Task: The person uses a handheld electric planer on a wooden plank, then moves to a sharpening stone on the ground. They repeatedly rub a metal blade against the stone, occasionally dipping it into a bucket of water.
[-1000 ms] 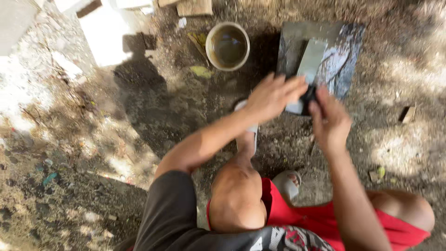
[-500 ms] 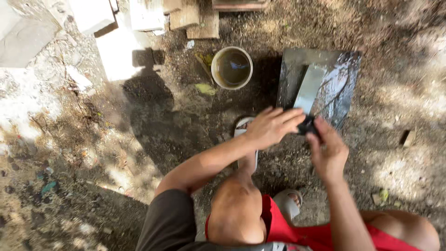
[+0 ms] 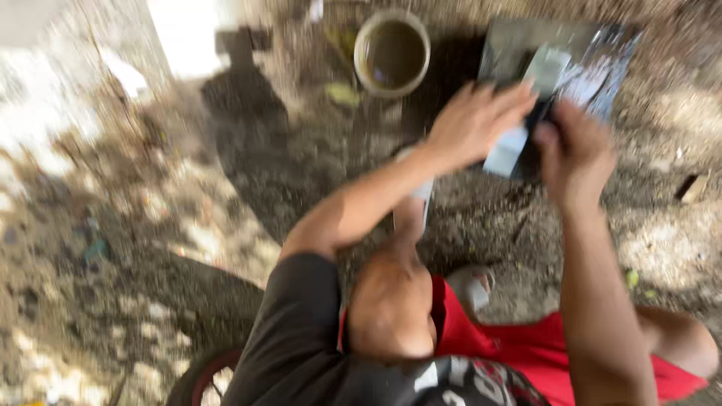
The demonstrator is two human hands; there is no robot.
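Hands press pale flat blade on wet dark stone.

We see bare, stony ground carrying a dark wet slab, a round bowl of murky water and a yellow leaf.

We see a round bucket of murky water standing on the dirt ground, a yellow leaf just beside it, and pale concrete blocks further off.
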